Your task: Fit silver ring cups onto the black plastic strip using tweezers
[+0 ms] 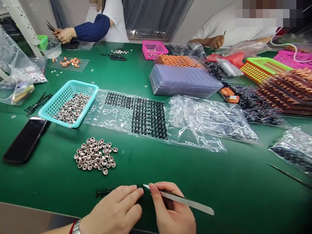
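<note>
My left hand presses a narrow black plastic strip against the green table, fingers bent over it and covering its middle. Between the thumb and fingers of my right hand is a pair of metal tweezers. The tweezers' tip meets the right end of the strip, beside my left fingertips; whether it pinches anything there is too small to tell. Beyond my hands lies a loose pile of small metallic cup-shaped rings, each with a hole.
A turquoise basket holds more rings. Rows of black strips lie on a plastic bag. A phone is at left, a thin pointed tool at right. Stacked clear trays stand behind. Two people sit across the table.
</note>
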A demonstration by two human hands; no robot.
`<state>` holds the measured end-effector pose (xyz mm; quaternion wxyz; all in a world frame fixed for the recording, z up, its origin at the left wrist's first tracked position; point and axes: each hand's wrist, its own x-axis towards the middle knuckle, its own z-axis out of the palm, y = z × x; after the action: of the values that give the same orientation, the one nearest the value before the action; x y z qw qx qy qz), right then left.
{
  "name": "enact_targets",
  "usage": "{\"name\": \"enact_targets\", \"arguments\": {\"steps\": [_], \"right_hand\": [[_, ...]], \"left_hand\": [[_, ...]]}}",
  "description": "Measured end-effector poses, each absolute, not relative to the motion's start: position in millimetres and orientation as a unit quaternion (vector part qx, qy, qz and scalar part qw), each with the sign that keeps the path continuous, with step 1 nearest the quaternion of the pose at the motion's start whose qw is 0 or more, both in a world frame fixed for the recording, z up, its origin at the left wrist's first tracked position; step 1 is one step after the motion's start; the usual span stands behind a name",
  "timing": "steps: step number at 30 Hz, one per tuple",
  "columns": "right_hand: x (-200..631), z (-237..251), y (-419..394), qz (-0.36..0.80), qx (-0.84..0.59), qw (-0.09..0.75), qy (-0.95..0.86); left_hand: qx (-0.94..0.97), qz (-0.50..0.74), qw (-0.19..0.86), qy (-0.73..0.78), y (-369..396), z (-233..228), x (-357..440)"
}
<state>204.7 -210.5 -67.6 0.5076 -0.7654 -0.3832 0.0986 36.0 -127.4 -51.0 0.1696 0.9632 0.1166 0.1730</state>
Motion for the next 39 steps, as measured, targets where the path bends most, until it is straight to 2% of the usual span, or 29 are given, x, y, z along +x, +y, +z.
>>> {"name": "enact_targets", "arguments": {"steps": [8,13,16,20,24,26,29,35,39], "right_hand": [[205.0,-61.5,-203.7,0.042,-0.680,0.539,-0.495],[202.5,-65.9,-207.6,0.055,-0.634,0.533,-0.557],[203.1,-66.3,-207.3,0.071,-0.648,0.567,-0.504],[201.4,-64.4,-204.8,0.180,-0.682,0.584,-0.401],[197.0,-63.5,-204.0,0.215,-0.694,0.587,-0.357],[195.4,-64.5,-205.9,0.222,-0.698,0.591,-0.339],[192.3,-67.5,-211.0,0.237,-0.690,0.606,-0.316],[172.3,-70.6,-213.4,0.278,-0.525,0.729,-0.341],[160.4,-74.2,-210.0,0.311,-0.488,0.737,-0.349]], "left_hand": [[0.946,0.118,0.274,0.125,-120.9,-46.0,34.8],[0.943,0.083,0.299,0.124,-118.0,-36.0,34.6],[0.944,0.080,0.292,0.132,-114.9,-33.0,31.2],[0.948,0.092,0.273,0.137,-102.1,-31.6,23.0],[0.938,0.162,0.270,0.145,-95.5,-24.4,15.3],[0.914,0.220,0.301,0.161,-101.0,-20.2,12.4],[0.845,0.252,0.402,0.247,-114.2,-17.4,10.9],[0.727,0.166,0.524,0.412,-118.3,-17.0,19.2],[0.693,0.153,0.564,0.422,-113.8,-11.6,22.7]]}}
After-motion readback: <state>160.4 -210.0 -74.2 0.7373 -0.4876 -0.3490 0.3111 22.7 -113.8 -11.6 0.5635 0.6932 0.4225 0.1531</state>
